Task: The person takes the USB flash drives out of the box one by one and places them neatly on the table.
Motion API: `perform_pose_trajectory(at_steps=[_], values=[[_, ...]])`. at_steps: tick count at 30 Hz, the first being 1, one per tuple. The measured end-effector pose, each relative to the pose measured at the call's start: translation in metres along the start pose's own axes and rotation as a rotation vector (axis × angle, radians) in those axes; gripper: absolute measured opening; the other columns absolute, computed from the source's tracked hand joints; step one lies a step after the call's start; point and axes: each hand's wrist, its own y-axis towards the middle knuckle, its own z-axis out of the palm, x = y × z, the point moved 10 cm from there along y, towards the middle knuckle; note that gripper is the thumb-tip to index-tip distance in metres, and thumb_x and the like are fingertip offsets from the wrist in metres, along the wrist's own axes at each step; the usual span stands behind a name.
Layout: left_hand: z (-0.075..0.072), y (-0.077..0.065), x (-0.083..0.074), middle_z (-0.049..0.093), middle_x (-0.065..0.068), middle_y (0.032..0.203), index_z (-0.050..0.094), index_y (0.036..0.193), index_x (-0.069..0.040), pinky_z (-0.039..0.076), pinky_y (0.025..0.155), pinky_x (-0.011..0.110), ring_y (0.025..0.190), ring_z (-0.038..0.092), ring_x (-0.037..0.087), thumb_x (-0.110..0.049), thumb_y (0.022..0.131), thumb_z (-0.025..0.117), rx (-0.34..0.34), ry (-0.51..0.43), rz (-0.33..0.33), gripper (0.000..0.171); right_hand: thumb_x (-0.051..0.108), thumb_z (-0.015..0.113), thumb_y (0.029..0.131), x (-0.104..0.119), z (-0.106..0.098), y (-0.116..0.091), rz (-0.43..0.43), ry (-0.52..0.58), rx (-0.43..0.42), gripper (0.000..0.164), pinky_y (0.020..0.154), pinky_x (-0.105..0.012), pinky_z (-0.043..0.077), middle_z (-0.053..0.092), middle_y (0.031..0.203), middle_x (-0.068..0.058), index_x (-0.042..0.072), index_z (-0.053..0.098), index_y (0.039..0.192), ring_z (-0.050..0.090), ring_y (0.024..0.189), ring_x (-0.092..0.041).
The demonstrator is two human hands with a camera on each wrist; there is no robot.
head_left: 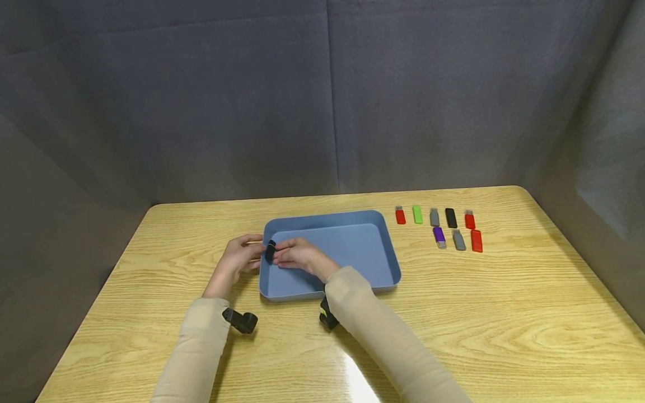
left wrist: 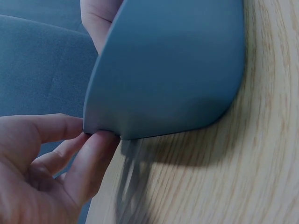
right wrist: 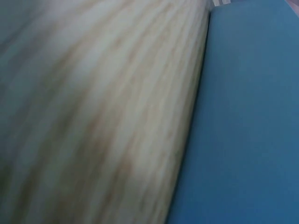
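Observation:
A shallow blue-grey tray (head_left: 332, 224) sits on the wooden table. My left hand (head_left: 241, 257) is at its left wall; in the left wrist view the thumb and fingers of that hand (left wrist: 51, 163) pinch the tray's edge (left wrist: 163, 70). Reaching over the tray from the front, my right hand (head_left: 302, 256) holds a black USB stick (head_left: 270, 251) by its fingertips, upright against the inside of the left wall. The right wrist view shows only the tray's outer wall (right wrist: 247, 116) and blurred wood.
Right of the tray, USB sticks lie in two rows: a red one (head_left: 400, 215), a green one (head_left: 417, 215), a black one (head_left: 450, 218), a purple one (head_left: 439, 237) and several more in grey and red. Dark curtains (head_left: 242, 112) hang behind the table (head_left: 504, 313).

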Motion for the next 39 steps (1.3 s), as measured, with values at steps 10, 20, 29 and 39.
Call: perform_pose_trajectory(at_steps=[10, 20, 29, 39], values=[[0.0005, -0.0027, -0.0029, 0.053, 0.025, 0.134, 0.044, 0.140, -0.002, 0.054, 0.071, 0.016, 0.098, 0.064, 0.014, -0.014, 0.097, 0.050, 0.007, -0.002, -0.002, 0.045, -0.004, 0.050, 0.094, -0.0046, 0.0020, 0.0042, 0.014, -0.001, 0.002, 0.042, 0.096, -0.033, 0.052, 0.060, 0.124, -0.026, -0.007, 0.046, 0.136, 0.064, 0.111, -0.027], [0.0011, -0.0024, -0.0020, 0.052, 0.026, 0.135, 0.043, 0.140, -0.001, 0.055, 0.070, 0.017, 0.096, 0.064, 0.012, -0.013, 0.097, 0.049, 0.020, -0.011, -0.005, 0.045, 0.004, 0.054, 0.095, -0.0018, 0.0038, 0.0043, -0.029, -0.058, -0.014, 0.038, 0.094, -0.033, 0.053, 0.060, 0.124, -0.025, -0.008, 0.051, 0.130, 0.063, 0.112, -0.030], [0.0003, -0.0011, -0.0017, 0.052, 0.026, 0.135, 0.044, 0.140, -0.002, 0.056, 0.074, 0.019, 0.099, 0.064, 0.014, -0.013, 0.097, 0.048, 0.017, -0.014, -0.003, 0.045, 0.003, 0.064, 0.088, -0.0005, 0.0022, 0.0040, -0.038, -0.094, -0.083, 0.038, 0.085, -0.031, 0.056, 0.063, 0.118, -0.025, -0.008, 0.056, 0.123, 0.069, 0.096, -0.026], [-0.0005, -0.0007, -0.0009, 0.053, 0.025, 0.134, 0.044, 0.140, -0.002, 0.054, 0.069, 0.015, 0.095, 0.064, 0.012, -0.013, 0.097, 0.048, 0.011, -0.006, -0.004, 0.045, 0.005, 0.070, 0.084, -0.0021, 0.0047, 0.0029, -0.032, -0.140, -0.048, 0.046, 0.082, -0.031, 0.057, 0.065, 0.116, -0.024, -0.008, 0.055, 0.125, 0.070, 0.086, -0.020]])
